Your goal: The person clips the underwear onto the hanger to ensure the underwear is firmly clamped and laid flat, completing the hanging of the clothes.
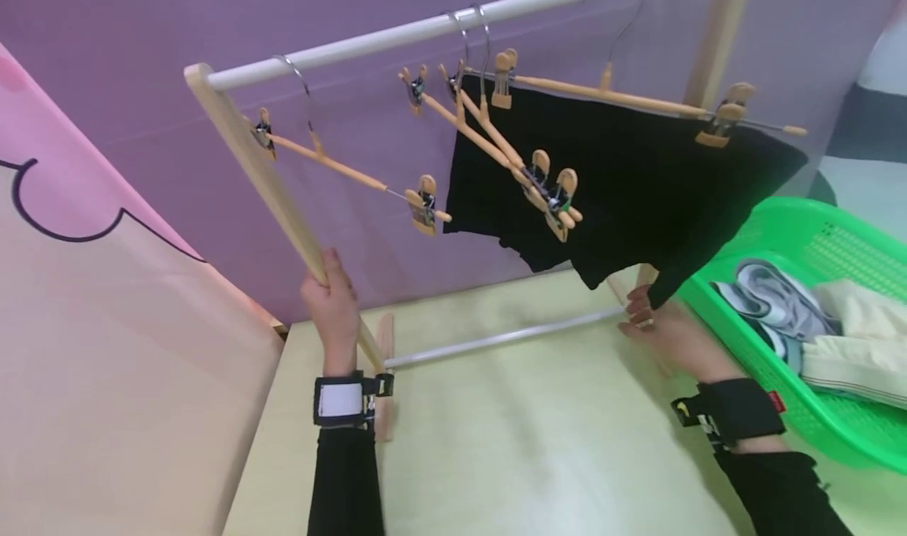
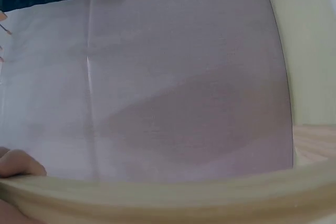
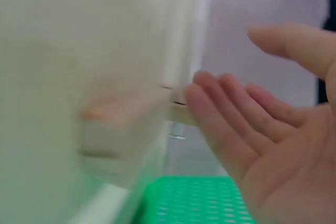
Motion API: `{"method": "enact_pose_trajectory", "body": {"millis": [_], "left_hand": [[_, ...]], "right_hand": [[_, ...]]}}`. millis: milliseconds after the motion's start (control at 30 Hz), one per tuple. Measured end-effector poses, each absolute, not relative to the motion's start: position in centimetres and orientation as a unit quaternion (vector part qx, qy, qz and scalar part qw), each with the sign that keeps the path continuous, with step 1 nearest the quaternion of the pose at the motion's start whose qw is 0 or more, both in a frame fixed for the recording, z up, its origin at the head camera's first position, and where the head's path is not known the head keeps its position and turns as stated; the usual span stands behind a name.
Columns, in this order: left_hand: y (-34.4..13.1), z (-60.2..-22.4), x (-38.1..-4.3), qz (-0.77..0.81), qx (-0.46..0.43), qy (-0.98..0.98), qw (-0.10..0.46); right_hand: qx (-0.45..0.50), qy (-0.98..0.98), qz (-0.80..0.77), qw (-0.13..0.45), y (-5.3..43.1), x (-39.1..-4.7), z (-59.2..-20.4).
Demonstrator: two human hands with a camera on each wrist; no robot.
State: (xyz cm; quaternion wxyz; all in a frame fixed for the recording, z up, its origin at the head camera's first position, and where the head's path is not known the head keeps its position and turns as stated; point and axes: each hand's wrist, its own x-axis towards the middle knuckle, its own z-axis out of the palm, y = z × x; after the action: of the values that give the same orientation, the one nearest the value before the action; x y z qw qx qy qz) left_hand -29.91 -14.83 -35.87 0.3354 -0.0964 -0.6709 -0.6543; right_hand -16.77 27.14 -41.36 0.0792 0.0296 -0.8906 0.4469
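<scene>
My left hand [image 1: 333,304] grips the left wooden post [image 1: 265,186] of a small clothes rack, and that post runs along the bottom of the left wrist view. Fingers loosely extended and thumb apart, my right hand [image 3: 283,135] is beside the rack's lower right end, close to the wooden foot [image 3: 126,114]. Nothing lies in its palm. Above it, black shorts [image 1: 602,174] hang from a clip hanger [image 1: 567,87] on the white top rail [image 1: 397,36]. Their lower edge comes down near my right fingers in the head view.
Other clip hangers [image 1: 329,162] hang on the rail without clothes. A white lower bar [image 1: 510,336] joins the rack's feet over the pale tabletop [image 1: 510,441]. At the right stands a green basket [image 1: 801,394] with folded clothes [image 1: 857,363]. A purple backdrop [image 1: 354,245] rises behind.
</scene>
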Motion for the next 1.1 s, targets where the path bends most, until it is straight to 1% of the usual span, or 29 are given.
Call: {"method": "enact_pose_trajectory", "body": {"millis": [67, 100, 133, 400, 500, 567, 633, 800, 867, 933, 1000, 1100], "left_hand": [[-15.0, -35.8, -29.7, -0.652, -0.095, -0.677, 0.328], [-15.0, -35.8, -29.5, -0.651, -0.093, -0.681, 0.324], [-15.0, -35.7, -29.3, -0.647, -0.093, -0.686, 0.32], [-14.5, -33.8, -26.0, -0.619, -0.076, -0.725, 0.293], [-14.4, -33.8, -25.7, -0.603, -0.049, -0.738, 0.3], [-14.4, -34.2, -26.0, -0.604, -0.032, -0.728, 0.322], [-14.4, -34.7, -26.4, -0.602, -0.006, -0.713, 0.359], [-14.1, -34.7, -26.5, -0.596, 0.041, -0.635, 0.489], [-13.5, -33.8, -25.8, -0.625, 0.022, -0.585, 0.516], [-12.5, -32.5, -24.6, -0.665, -0.024, -0.536, 0.52], [-11.1, -31.2, -23.1, -0.698, -0.079, -0.509, 0.498], [-8.6, -29.7, -20.1, -0.695, -0.18, -0.538, 0.442]], "right_hand": [[0.033, -0.91, 0.413, 0.03, 27.0, -17.0, -41.9], [0.055, -0.937, 0.343, 0.046, 26.9, -17.0, -42.2], [0.061, -0.942, 0.328, 0.039, 26.8, -17.1, -42.4], [0.112, -0.95, 0.288, 0.05, 26.4, -17.3, -43.0], [0.12, -0.95, 0.282, 0.056, 26.4, -17.3, -43.1], [0.12, -0.952, 0.275, 0.056, 26.5, -17.2, -43.1], [0.116, -0.954, 0.271, 0.05, 26.7, -17.1, -43.0], [0.109, -0.955, 0.273, 0.036, 26.8, -16.9, -42.7], [0.113, -0.952, 0.282, 0.037, 26.7, -16.9, -42.5], [0.117, -0.948, 0.294, 0.035, 26.5, -16.8, -42.3], [0.119, -0.944, 0.305, 0.033, 26.4, -16.7, -42.0], [0.121, -0.942, 0.311, 0.03, 26.2, -16.6, -41.8]]}}
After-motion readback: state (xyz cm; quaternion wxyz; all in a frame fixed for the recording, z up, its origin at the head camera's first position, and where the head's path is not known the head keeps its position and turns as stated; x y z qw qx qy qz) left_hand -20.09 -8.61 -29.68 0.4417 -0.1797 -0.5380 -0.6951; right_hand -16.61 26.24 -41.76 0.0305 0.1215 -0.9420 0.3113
